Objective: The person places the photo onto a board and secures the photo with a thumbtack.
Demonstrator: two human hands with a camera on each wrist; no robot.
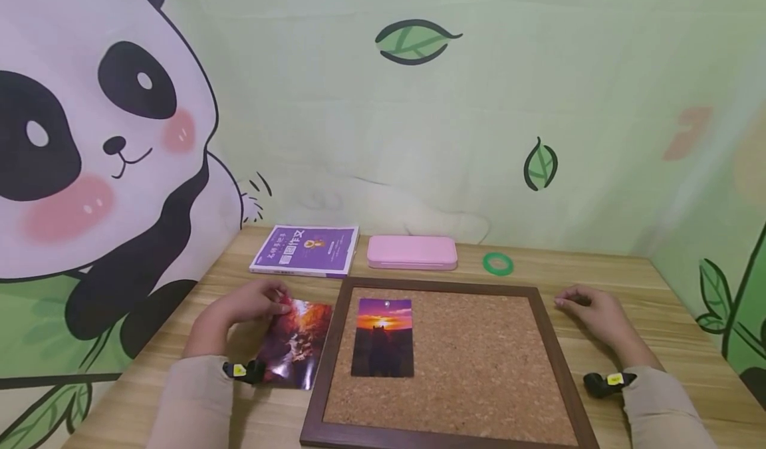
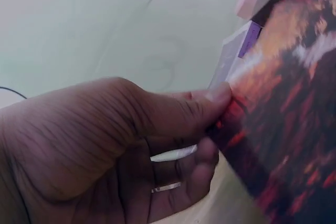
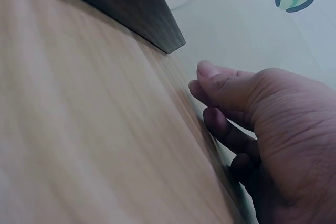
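My left hand (image 1: 256, 300) pinches the upper left corner of a glossy red and orange photo (image 1: 297, 342) between thumb and fingers. In the left wrist view the thumb lies on the face of this photo (image 2: 294, 114). A framed corkboard (image 1: 479, 362) lies just right of it, and a sunset photo (image 1: 383, 342) sits on its left part with a small pale pushpin (image 1: 387, 304) at the top. Beyond the board's right edge, my right hand (image 1: 594, 310) rests loosely curled with nothing in it. The right wrist view shows that hand (image 3: 262, 124) near the frame's corner (image 3: 163, 35).
Behind the board stand a purple book (image 1: 308, 249), a pink case (image 1: 411, 253) and a green ring-shaped roll (image 1: 498, 263), from left to right. The wooden table (image 1: 676, 329) meets a green wall cloth (image 1: 335, 103) with a panda and leaves printed on it.
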